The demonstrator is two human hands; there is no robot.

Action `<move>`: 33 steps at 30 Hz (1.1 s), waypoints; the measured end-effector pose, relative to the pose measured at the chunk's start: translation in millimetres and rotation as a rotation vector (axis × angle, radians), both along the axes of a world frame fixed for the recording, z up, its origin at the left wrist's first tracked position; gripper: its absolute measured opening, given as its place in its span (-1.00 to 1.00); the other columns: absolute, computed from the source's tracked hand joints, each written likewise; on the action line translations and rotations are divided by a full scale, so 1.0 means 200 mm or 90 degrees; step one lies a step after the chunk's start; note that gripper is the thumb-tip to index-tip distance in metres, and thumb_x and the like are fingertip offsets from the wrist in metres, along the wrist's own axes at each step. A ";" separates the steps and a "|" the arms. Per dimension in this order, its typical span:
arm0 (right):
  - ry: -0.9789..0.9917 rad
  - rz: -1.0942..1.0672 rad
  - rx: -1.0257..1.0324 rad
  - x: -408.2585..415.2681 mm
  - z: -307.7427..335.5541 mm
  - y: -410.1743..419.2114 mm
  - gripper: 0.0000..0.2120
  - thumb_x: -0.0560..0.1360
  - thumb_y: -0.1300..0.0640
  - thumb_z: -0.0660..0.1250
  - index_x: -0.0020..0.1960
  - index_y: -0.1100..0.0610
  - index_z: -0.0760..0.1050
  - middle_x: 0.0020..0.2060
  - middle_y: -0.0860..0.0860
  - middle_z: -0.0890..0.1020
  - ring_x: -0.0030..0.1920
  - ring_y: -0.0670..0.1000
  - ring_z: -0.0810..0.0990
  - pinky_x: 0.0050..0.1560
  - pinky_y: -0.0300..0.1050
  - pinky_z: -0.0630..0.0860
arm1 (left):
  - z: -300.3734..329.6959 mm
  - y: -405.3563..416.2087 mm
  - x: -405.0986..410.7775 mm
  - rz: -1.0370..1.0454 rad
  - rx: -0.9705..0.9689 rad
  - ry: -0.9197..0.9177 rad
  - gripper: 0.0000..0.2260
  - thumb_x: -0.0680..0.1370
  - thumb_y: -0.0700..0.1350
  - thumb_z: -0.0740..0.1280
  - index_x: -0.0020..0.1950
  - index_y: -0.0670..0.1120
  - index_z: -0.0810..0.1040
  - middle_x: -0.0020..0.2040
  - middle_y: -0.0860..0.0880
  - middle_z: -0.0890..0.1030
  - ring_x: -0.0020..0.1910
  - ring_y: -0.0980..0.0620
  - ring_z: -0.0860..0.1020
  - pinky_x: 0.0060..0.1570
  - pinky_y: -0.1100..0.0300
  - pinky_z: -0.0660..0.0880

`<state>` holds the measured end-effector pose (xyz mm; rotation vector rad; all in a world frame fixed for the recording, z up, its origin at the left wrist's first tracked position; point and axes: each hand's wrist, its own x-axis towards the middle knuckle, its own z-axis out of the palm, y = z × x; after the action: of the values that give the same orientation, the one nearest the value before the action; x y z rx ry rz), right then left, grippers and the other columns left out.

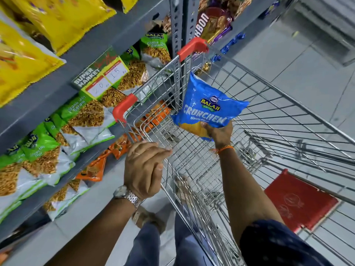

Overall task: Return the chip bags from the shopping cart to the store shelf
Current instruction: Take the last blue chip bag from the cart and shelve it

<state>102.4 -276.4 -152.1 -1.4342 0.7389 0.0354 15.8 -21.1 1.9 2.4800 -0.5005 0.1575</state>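
Observation:
A blue Balaji Crunchem chip bag [206,106] is held up above the wire shopping cart [269,104], gripped at its lower edge by my right hand [219,133]. My left hand [147,167] is closed on the cart's left rim, just behind the red corner guard [124,109]. The grey store shelf [63,83] runs along the left, with yellow bags [57,18] on the top tier and green bags [38,144] below. No other bags show in the cart's basket.
Orange snack bags [96,167] lie on the lowest shelf tier. A perforated grey upright post [180,22] stands beyond the cart. A red child-seat flap [299,200] hangs at the cart's near right. Grey tiled floor [307,60] stretches to the right.

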 end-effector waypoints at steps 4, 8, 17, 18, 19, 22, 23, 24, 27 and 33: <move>0.014 -0.007 -0.027 -0.01 0.04 0.03 -0.42 0.21 0.42 0.65 0.19 0.36 0.55 0.11 0.30 0.70 0.10 0.29 0.71 0.09 0.32 0.66 | -0.01 0.02 0.01 -0.019 0.062 -0.019 -0.55 0.54 -0.04 0.06 0.04 -0.09 0.75 -0.01 -0.02 0.74 0.06 -0.11 0.66 0.32 0.06 0.32; 0.008 -0.002 -0.060 -0.04 0.12 0.05 -0.44 0.21 0.36 0.67 0.16 0.35 0.58 0.07 0.24 0.73 0.06 0.20 0.74 0.06 0.28 0.68 | -0.01 0.04 0.01 -0.027 0.074 0.001 -0.54 0.56 -0.01 0.05 0.05 -0.09 0.74 0.00 -0.03 0.73 0.08 -0.10 0.63 0.36 0.12 0.27; -0.128 0.019 -0.133 -0.14 0.78 0.09 -0.48 0.20 0.30 0.69 0.12 0.26 0.63 0.04 0.20 0.74 0.05 0.20 0.74 0.05 0.31 0.67 | 0.34 0.09 -0.03 -0.024 0.141 0.059 -0.58 0.63 0.11 0.16 0.21 -0.13 0.66 0.16 -0.08 0.69 0.15 -0.13 0.64 0.30 0.09 0.32; -0.155 0.016 -0.129 -0.15 0.88 0.10 -0.49 0.20 0.31 0.69 0.11 0.24 0.64 0.01 0.17 0.75 0.02 0.17 0.75 0.04 0.29 0.68 | 0.40 0.11 -0.04 0.004 0.123 0.048 -0.54 0.66 0.13 0.13 0.23 -0.16 0.65 0.19 -0.10 0.68 0.18 -0.14 0.63 0.32 0.10 0.33; -0.190 0.011 -0.122 -0.16 1.01 0.12 -0.52 0.19 0.31 0.69 0.08 0.20 0.66 -0.02 0.13 0.77 -0.02 0.12 0.76 0.01 0.25 0.70 | 0.48 0.13 -0.05 0.037 0.105 0.028 -0.50 0.68 0.14 0.09 0.26 -0.18 0.64 0.22 -0.12 0.67 0.21 -0.15 0.62 0.34 0.09 0.34; -0.286 0.044 -0.107 -0.17 1.41 0.21 -0.56 0.18 0.31 0.67 0.01 0.06 0.70 -0.09 -0.01 0.79 -0.09 0.00 0.76 -0.10 0.00 0.72 | 0.74 0.26 -0.07 0.111 0.058 -0.075 -0.50 0.69 0.11 0.07 0.31 -0.20 0.61 0.27 -0.13 0.64 0.29 -0.11 0.55 0.38 0.05 0.37; -0.305 0.063 -0.102 -0.17 1.54 0.24 -0.54 0.17 0.32 0.68 0.00 0.00 0.70 -0.09 -0.04 0.79 -0.09 -0.01 0.77 -0.11 -0.07 0.70 | 0.82 0.30 -0.06 0.126 0.043 -0.119 -0.53 0.69 0.09 0.09 0.32 -0.19 0.61 0.29 -0.12 0.63 0.31 -0.09 0.53 0.40 0.06 0.36; -0.326 0.080 -0.098 -0.16 1.67 0.27 -0.51 0.16 0.33 0.69 -0.01 -0.03 0.70 -0.09 -0.06 0.79 -0.08 -0.01 0.77 -0.10 -0.10 0.70 | 0.92 0.35 -0.06 0.140 0.032 -0.165 -0.55 0.69 0.07 0.10 0.32 -0.19 0.60 0.30 -0.09 0.62 0.34 -0.07 0.50 0.44 0.08 0.33; -0.397 0.130 -0.094 -0.14 2.07 0.38 -0.46 0.09 0.25 0.71 0.02 -0.03 0.68 -0.08 -0.09 0.79 -0.05 -0.01 0.77 -0.08 -0.19 0.68 | 1.23 0.56 -0.07 0.181 0.027 -0.311 -0.60 0.67 0.00 0.14 0.33 -0.19 0.59 0.33 -0.01 0.56 0.39 -0.07 0.48 0.54 0.14 0.24; -0.595 0.246 -0.068 -0.17 2.80 0.65 -0.35 0.07 0.28 0.66 0.01 -0.28 0.67 -0.11 -0.33 0.75 -0.12 -0.24 0.74 -0.14 -0.39 0.63 | 1.74 1.01 -0.22 0.322 0.078 -0.559 -0.63 0.63 -0.10 0.17 0.36 -0.19 0.55 0.38 -0.04 0.53 0.44 -0.10 0.45 0.53 0.01 0.25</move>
<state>68.3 -146.2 407.6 -1.4703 -0.3075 -0.3595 -27.9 181.2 350.5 2.5039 -0.1983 1.4820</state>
